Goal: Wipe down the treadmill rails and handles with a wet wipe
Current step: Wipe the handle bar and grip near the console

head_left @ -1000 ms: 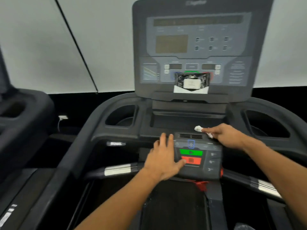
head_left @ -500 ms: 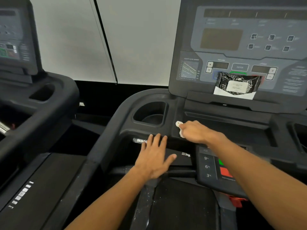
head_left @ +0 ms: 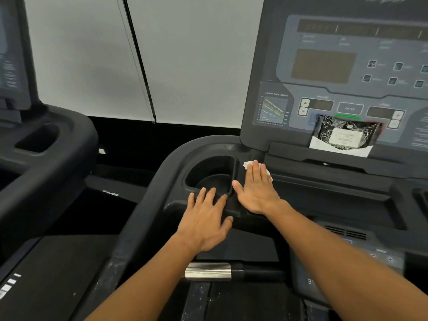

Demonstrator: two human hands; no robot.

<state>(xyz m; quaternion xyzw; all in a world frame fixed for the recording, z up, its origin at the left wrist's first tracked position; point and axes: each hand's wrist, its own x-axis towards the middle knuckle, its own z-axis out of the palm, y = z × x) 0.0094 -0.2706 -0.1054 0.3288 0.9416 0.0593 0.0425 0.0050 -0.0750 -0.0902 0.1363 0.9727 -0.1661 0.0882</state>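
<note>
My flat right hand (head_left: 257, 191) hides most of the crumpled white wet wipe (head_left: 248, 164). It has moved left, beside the black cup holder (head_left: 209, 174). My left hand (head_left: 205, 222) rests spread, empty.

- The treadmill console (head_left: 342, 72) carried a chart (head_left: 273, 108) headed "HEART RATE ZONES".
- A middle button (head_left: 349, 108) read "ENTER"; the window (head_left: 322, 104) to its left was marked "INCLINE".
- The lower keypad (head_left: 347, 269) showed a "3", a minus and a plus.
- The packet's label (head_left: 345, 136) was illegible.
</note>
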